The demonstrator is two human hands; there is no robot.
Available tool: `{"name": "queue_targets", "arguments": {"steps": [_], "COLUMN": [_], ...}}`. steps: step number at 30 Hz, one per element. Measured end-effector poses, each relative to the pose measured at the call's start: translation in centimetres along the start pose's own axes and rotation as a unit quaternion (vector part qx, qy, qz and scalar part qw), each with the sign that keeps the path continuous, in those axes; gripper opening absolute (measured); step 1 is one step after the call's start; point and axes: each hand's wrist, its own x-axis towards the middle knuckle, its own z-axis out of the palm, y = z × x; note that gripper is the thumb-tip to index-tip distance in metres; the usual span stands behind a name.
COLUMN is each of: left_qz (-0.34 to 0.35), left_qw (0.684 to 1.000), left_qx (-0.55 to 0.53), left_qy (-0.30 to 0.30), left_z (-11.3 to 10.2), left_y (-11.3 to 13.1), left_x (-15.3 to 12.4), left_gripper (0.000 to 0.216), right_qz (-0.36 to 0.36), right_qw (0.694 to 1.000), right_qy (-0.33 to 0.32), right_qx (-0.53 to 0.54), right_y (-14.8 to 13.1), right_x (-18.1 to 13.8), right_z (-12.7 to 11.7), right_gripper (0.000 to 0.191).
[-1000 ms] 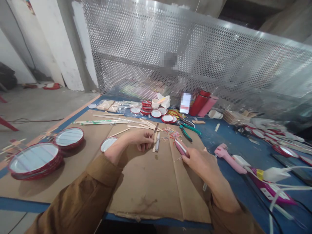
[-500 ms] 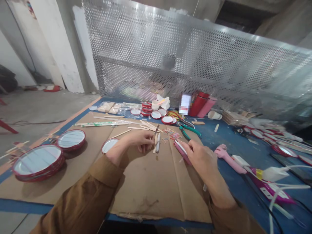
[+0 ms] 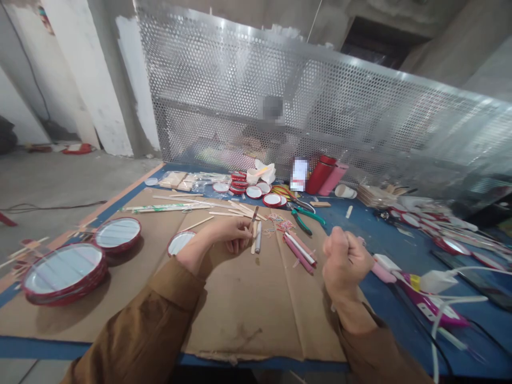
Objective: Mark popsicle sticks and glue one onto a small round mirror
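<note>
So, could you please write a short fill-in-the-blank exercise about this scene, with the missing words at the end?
1. The left hand holds a slim brown ____.
2. The right hand is closed into a ____.
3. The bottle beside the pink bottle is ____.
4. The brown sheet on the blue tabletop is made of ____.

Missing words: stick; fist; red; cardboard.

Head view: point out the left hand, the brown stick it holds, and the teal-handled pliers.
Left hand (image 3: 228, 228): head view, on the back of the hand.
Brown stick (image 3: 255, 214): head view, on its upper part.
Teal-handled pliers (image 3: 302, 224): head view, on the nearer handle.
</note>
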Motion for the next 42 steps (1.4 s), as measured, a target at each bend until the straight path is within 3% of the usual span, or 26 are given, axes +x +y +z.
{"name": "queue_targets", "arguments": {"steps": [6,12,14,18,21,24,42], "left_qz": [-0.026,-0.015,-0.007,-0.015,-0.006,-0.007,-0.017], "left_qw": [0.999,0.999,0.999,1.0,0.999,0.999,1.0], "left_qx": [0.004,-0.01,-0.006,-0.017,-0.025,-0.024,-0.011], "left_qy": [0.031,0.035,0.049,0.022,0.022,0.02,0.021], "left_z": [0.1,0.2,0.1,0.0,-0.1,-0.2,0.0], "left_y": [0.0,-1.1,-1.3,-1.4,-1.6,-1.9,-0.6], "left_x": [0.4,0.9,1.0,1.1,1.3,1.6,0.8], "left_gripper": [0.004,0.01,0.014,0.011,0.008,0.007,0.022], "right_qz": [0.053,0.092,0.078,0.042,0.006,-0.006,-0.002], "right_qw": [0.992,0.984,0.988,0.996,0.982,0.969,0.962], "right_qy": [0.05,0.034,0.015,-0.072,-0.152,-0.197,-0.172], "right_qx": [0.106,0.147,0.131,0.019,-0.11,-0.151,-0.21], "right_y": [-0.4,-0.5,-0.2,0.6,0.8,0.9,2.0], "right_x": [0.8,1.0,0.7,0.2,0.1,0.2,0.5], "right_z": [0.4,0.7,0.6,0.1,-0.2,-0.1,-0.1], "right_gripper": [0.047,0.029,0.028,0.032,0.035,0.038,0.048]}}
